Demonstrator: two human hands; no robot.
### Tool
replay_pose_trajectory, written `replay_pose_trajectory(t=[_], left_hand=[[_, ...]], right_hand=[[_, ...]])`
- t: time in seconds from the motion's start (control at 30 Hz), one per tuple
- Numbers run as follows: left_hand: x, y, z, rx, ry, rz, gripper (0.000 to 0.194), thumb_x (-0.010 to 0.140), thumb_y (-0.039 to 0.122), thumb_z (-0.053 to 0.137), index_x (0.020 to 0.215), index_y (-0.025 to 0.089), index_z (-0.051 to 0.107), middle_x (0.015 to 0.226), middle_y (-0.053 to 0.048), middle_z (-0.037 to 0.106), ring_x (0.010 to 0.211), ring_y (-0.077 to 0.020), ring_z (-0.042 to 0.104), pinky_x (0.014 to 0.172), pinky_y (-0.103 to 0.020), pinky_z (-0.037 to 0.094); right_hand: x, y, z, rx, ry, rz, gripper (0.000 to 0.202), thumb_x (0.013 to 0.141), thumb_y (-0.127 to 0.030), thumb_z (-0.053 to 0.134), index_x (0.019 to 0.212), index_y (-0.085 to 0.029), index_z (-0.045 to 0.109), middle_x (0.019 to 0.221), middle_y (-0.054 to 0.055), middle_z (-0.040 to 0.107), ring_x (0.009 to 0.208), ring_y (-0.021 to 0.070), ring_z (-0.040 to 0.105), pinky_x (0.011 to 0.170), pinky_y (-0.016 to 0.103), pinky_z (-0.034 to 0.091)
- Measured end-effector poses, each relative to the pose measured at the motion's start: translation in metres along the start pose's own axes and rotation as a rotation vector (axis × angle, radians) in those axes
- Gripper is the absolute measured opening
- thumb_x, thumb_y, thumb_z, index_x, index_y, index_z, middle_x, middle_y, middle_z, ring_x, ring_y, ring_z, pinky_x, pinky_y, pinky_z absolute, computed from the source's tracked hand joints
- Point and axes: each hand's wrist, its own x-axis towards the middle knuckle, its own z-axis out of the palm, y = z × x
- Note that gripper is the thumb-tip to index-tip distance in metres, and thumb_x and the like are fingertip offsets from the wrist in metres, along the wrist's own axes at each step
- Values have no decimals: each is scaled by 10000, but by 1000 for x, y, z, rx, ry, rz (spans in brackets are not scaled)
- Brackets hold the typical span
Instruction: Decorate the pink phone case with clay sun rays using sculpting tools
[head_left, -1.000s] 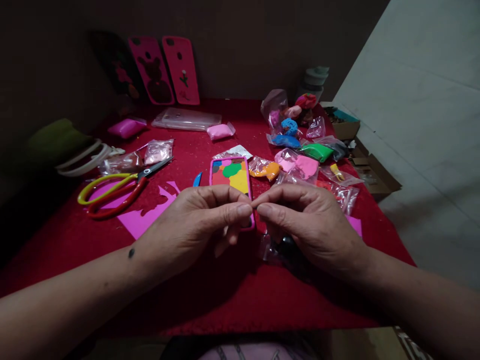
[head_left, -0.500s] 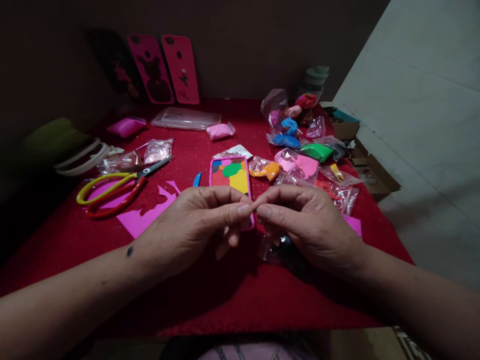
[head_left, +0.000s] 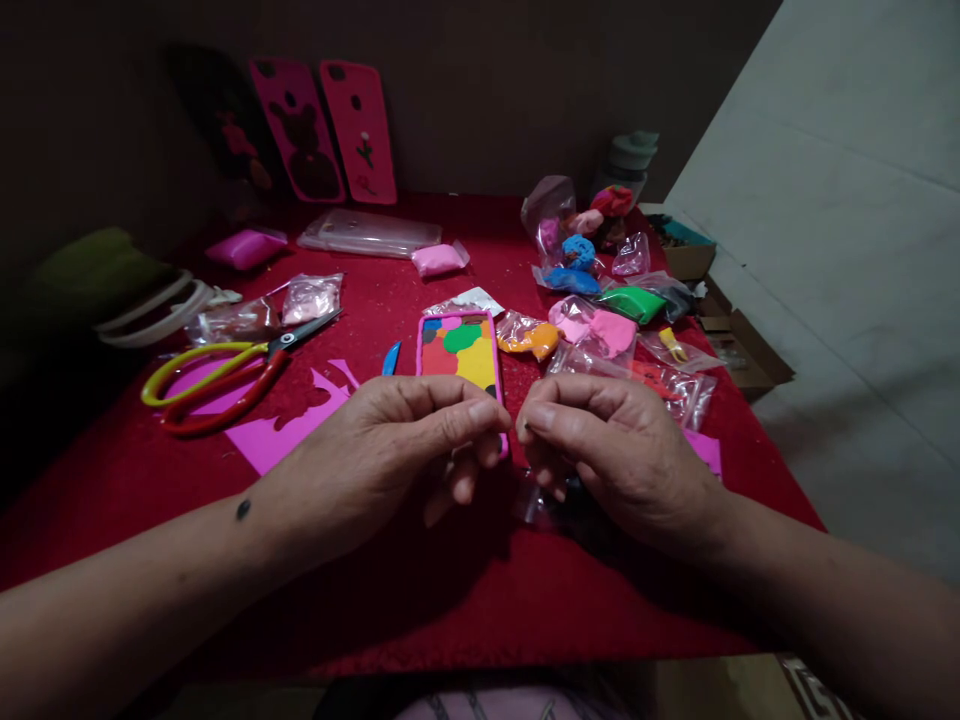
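Observation:
My left hand [head_left: 427, 430] hovers over the table with thumb and index finger pinched together; what they hold, if anything, is too small to name. A narrow gap separates it from my right hand [head_left: 607, 450], whose thumb and index finger pinch a tiny dark bit. Beneath and behind the fingers lies a pink-edged phone case [head_left: 459, 350] covered in red, yellow, green and blue patches of clay; my left fingers hide its lower part. Under my right hand is a bag of black clay [head_left: 536, 503], mostly covered. A small blue blade-like tool [head_left: 391, 358] lies left of the case.
Scissors [head_left: 255, 370] with yellow and red handles lie on pink cut sheet [head_left: 289, 430] at left. Bags of coloured clay, including green [head_left: 634, 302] and orange [head_left: 534, 338], crowd the right. Decorated phone cases [head_left: 360, 135] lean on the back wall. Cardboard boxes [head_left: 739, 350] stand right.
My two hands, fingertips touching before, have moved slightly apart. A tiny dark bit now shows at my right fingertips. The view has shifted a little.

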Motion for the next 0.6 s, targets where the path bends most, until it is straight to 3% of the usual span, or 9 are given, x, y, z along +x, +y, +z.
replay_pose_trajectory(t=[0.17,0.4,0.6], left_hand=[[-1,2,1,-31,-1,7,272,873,414,560,789,168,640,582,17,586,474,-70,500,420,-135,401],[-7,13,-3,-26,77,67,226,867,342,583,751,159,651,638,-6,606,548,-91,538,470,-146,434],[-14,18,-6,-66,85,118,211,861,300,592,704,170,644,605,17,588,497,-74,515,453,-142,421]], right_hand=[[1,-2,0,20,0,18,232,808,-361,662,670,-178,630,606,-36,576,491,58,486,444,177,376],[1,-1,-4,-10,9,-35,16,788,-187,682,784,-176,671,646,-46,595,542,43,507,500,155,390],[1,-1,-4,-31,31,-26,181,814,-315,668,710,-172,630,604,-38,551,517,65,477,477,193,370]])
